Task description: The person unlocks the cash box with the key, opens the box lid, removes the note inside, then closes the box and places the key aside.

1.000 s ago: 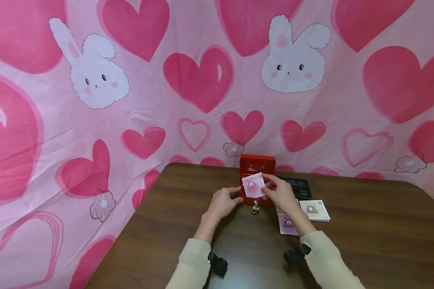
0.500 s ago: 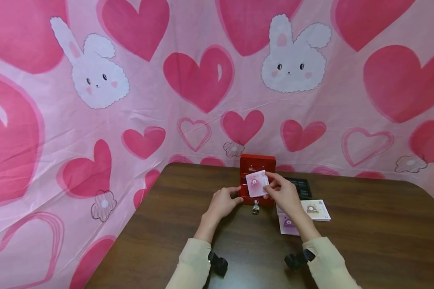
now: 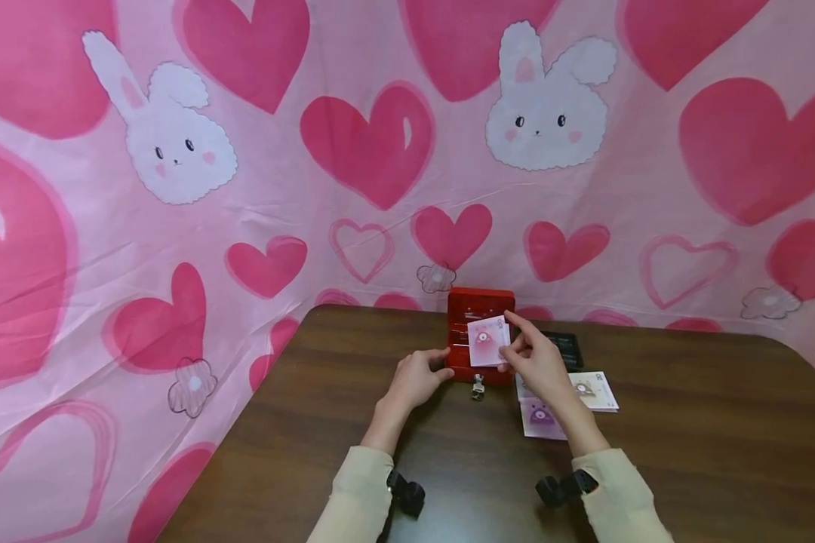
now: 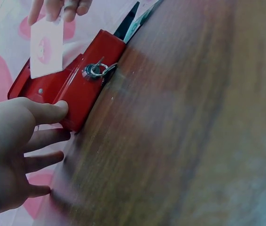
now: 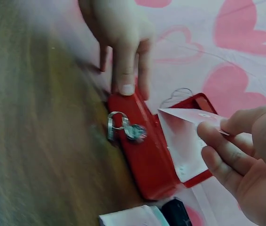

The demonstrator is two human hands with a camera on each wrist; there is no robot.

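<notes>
A small red cash box point(image 3: 478, 304) stands open on the brown table point(image 3: 686, 452), lid raised, with a key and ring point(image 3: 477, 387) hanging from its front lock. My right hand point(image 3: 516, 348) pinches a pink banknote point(image 3: 489, 341) by its right edge and holds it upright over the open box. The right wrist view shows the banknote point(image 5: 182, 141) above the box point(image 5: 144, 165). My left hand point(image 3: 435, 369) rests at the box's front left corner. In the left wrist view its thumb point(image 4: 53, 110) touches the box point(image 4: 83, 96) while the other fingers lie spread and relaxed.
A black tray point(image 3: 565, 348) lies right of the box, behind my right hand. Two more banknotes, one beige point(image 3: 594, 390) and one purple point(image 3: 539, 417), lie flat on the table beneath my right forearm. A pink heart-and-bunny cloth point(image 3: 380, 151) hangs behind the table and to its left.
My right hand has lifted the pink banknote slightly up and to the right over the box. The left hand has stayed at the box's corner.
</notes>
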